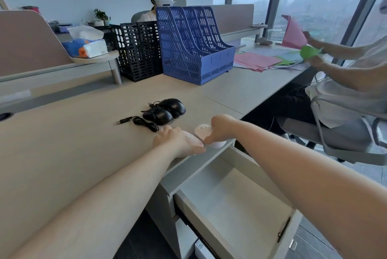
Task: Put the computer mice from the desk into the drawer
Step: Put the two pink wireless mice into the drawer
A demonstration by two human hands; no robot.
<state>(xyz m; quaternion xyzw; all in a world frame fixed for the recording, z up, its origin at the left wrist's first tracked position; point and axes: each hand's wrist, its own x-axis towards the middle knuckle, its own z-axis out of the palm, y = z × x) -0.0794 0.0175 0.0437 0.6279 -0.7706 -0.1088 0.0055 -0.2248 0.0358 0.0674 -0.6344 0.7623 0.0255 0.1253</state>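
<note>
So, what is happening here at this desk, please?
A person is clearing computer mice off the desk into the open drawer, which looks empty so far. The left hand covers one pale pink mouse and the right hand grips another pink mouse, both at the desk edge just above the drawer. Two black wired mice lie behind them, untouched.

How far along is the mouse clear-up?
Done: the grey drawer is pulled open, nothing visible inside. In hand: left hand and right hand each rest on a pale pink mouse at the desk edge. Left: both pink mice and two black wired mice.
</note>
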